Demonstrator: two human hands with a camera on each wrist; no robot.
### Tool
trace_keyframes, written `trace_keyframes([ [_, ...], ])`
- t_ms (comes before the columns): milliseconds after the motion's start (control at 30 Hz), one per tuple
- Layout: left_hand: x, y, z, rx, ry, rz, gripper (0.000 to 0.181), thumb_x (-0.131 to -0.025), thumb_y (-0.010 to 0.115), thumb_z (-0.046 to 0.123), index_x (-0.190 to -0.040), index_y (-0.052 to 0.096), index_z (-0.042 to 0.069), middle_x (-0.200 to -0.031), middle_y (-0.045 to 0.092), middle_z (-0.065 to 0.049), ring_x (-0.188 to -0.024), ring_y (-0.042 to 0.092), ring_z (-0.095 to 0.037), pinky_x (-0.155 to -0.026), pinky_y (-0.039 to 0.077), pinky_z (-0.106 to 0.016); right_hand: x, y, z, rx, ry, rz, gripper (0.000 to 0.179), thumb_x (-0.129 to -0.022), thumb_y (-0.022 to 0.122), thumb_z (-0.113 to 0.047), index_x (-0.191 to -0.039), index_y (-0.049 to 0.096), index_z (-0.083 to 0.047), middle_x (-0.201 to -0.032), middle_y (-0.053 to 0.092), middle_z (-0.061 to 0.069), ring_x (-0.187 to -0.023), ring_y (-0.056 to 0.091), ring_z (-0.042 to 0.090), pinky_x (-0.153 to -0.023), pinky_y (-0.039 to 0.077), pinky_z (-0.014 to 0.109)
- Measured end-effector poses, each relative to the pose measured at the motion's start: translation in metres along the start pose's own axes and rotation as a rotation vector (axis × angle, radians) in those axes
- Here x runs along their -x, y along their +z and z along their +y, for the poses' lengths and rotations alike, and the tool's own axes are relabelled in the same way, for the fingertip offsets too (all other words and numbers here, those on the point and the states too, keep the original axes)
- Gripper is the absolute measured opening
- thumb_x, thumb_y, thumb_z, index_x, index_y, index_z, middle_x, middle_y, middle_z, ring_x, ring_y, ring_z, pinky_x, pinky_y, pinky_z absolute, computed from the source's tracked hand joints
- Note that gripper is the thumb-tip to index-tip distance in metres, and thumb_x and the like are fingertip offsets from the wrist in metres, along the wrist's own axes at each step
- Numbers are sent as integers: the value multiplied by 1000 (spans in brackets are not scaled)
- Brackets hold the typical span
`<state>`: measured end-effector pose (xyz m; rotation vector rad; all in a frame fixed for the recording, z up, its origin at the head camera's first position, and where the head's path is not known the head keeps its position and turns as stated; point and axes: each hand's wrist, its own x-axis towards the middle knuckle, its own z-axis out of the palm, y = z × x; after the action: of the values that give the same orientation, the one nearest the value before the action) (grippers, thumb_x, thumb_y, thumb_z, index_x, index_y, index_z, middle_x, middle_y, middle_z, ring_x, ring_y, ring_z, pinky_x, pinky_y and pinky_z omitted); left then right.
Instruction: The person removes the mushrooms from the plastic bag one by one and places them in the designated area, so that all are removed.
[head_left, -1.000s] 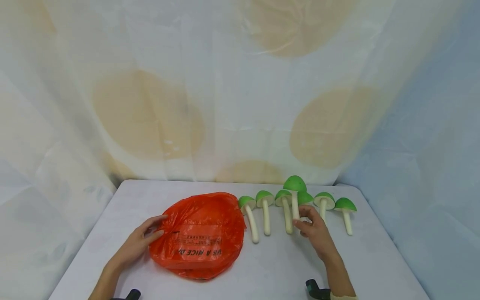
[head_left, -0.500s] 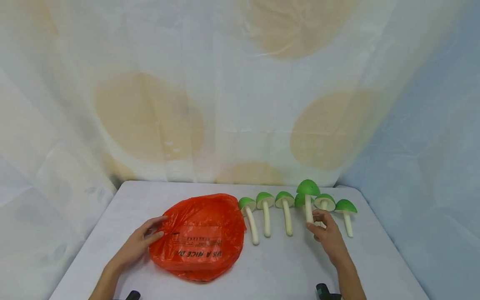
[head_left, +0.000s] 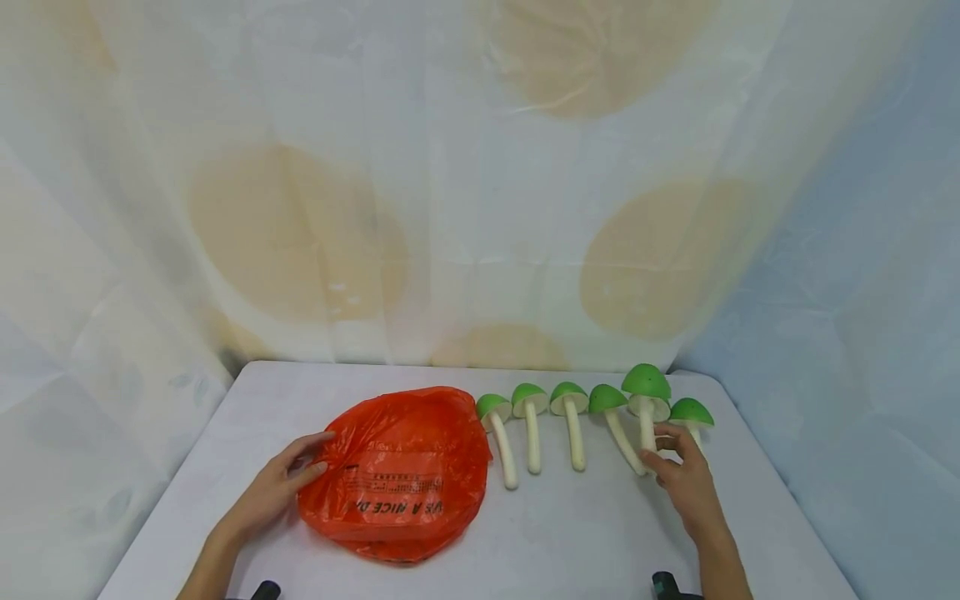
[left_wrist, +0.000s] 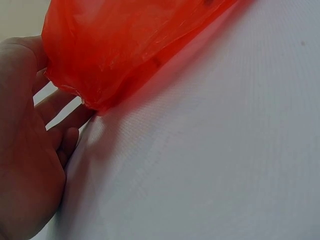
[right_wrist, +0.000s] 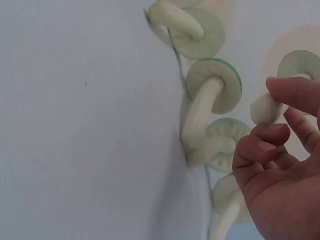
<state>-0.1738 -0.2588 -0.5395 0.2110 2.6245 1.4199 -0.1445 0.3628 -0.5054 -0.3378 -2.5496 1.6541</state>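
Observation:
My right hand (head_left: 686, 479) pinches the stem of a toy mushroom (head_left: 646, 382) with a domed green cap and a pale stem. In the right wrist view, thumb and fingers meet at the lower end of its stem (right_wrist: 264, 111). This mushroom overlaps another mushroom (head_left: 662, 408), hiding most of it in the head view. At the left, my left hand (head_left: 277, 483) holds the gathered edge of a red plastic bag (head_left: 405, 475). In the left wrist view, its fingers (left_wrist: 55, 105) reach behind the bag's edge. The bag lies fairly flat, with dark printing on it.
Several more green-capped mushrooms (head_left: 574, 433) lie in a row from the bag's right edge, caps toward the back. The rightmost one (head_left: 692, 412) is partly behind my right hand. Pale spotted sheeting (head_left: 465, 208) hangs behind and beside the white table (head_left: 547, 542).
My right hand has moved to the right with the pinched mushroom, passing in front of the row and uncovering mushrooms on its left. My left hand and the bag stay in place.

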Motion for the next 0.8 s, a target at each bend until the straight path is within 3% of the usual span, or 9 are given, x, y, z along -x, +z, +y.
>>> trace_keyframes([
  [267,-1,-1,-1,-5,7,4,52,-97,63,47,-144,51,32,-153,46,-8,-137,46,-35,-109,38,-60,2,-17,9,38,15,71,55,-98,67,-30,-144,41,-13,-132,47,11,-104,49,16,-72,51,28],
  [533,-2,0,-2,9,3,-2,52,-96,64,47,-144,51,31,-152,46,-8,-138,45,-35,-111,37,-60,4,-28,22,59,93,146,56,-97,69,-28,-142,39,-12,-130,49,10,-96,53,8,-69,52,28],
  [800,-1,1,-3,-3,2,8,53,-96,63,48,-144,51,31,-153,46,-9,-138,45,-36,-111,36,-61,4,-37,30,90,137,212,57,-95,71,-27,-141,40,-10,-126,50,10,-98,50,15,-67,51,27],
])
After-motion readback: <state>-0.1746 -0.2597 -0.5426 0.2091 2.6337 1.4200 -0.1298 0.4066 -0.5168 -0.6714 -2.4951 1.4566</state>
